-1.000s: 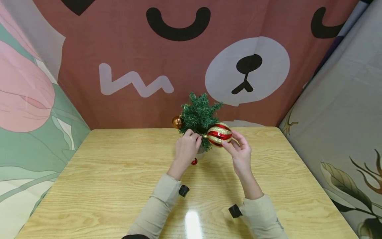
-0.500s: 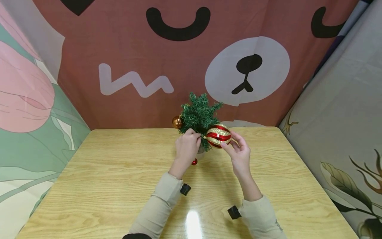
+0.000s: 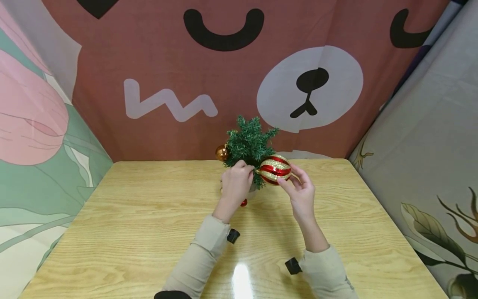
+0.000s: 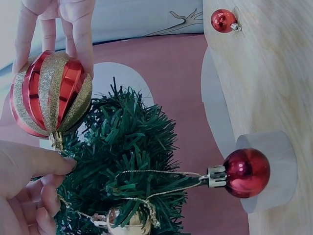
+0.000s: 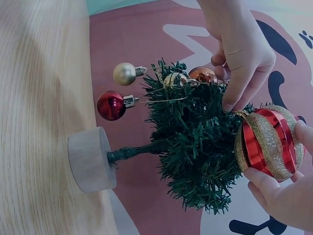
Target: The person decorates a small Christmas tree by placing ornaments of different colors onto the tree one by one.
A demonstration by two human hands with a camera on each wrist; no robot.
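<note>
A large bauble (image 3: 275, 169) with red and glittery gold stripes is held at the right side of a small green Christmas tree (image 3: 249, 141). My right hand (image 3: 303, 195) grips its rounded end between thumb and fingers. At the bauble's gold cap (image 5: 242, 113), my left hand (image 3: 235, 185) pinches with thumb and forefinger, seemingly on the hanging cord, against the branches; the fingertips partly hide it. Smaller baubles hang from the tree: an orange one (image 3: 222, 153), a red one (image 5: 111, 105) and a pale gold one (image 5: 124, 74).
The tree stands upright on a pale round base (image 5: 90, 159) near the back of the wooden table (image 3: 149, 216). Another small red bauble (image 4: 224, 20) lies on the tabletop in the left wrist view. A printed cloth (image 3: 168, 62) hangs behind.
My left hand has shifted slightly right along the branches. The striped bauble dipped slightly left, then came back right with my right hand. The tree stays in place.
</note>
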